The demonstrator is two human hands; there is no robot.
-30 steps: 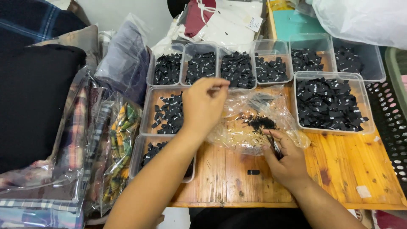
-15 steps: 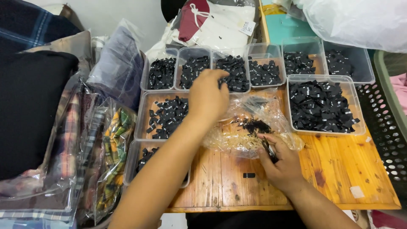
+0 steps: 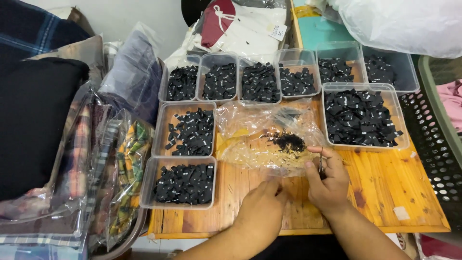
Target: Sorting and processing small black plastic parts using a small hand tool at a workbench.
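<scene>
Wooden table (image 3: 385,192): right hand (image 3: 328,185) grips small scissors (image 3: 320,166) by the clear bag (image 3: 262,139); left hand (image 3: 262,209), fingers curled, near the front edge; snip slowly, fingers clear

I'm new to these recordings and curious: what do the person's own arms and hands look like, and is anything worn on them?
Both forearms come up from the bottom edge bare, with no sleeves in view. The left hand and right hand wear no gloves, and I see no watch, bracelet or ring, though the fingers are partly curled, so a small ring could be hidden. No markings show on the arms.
</scene>
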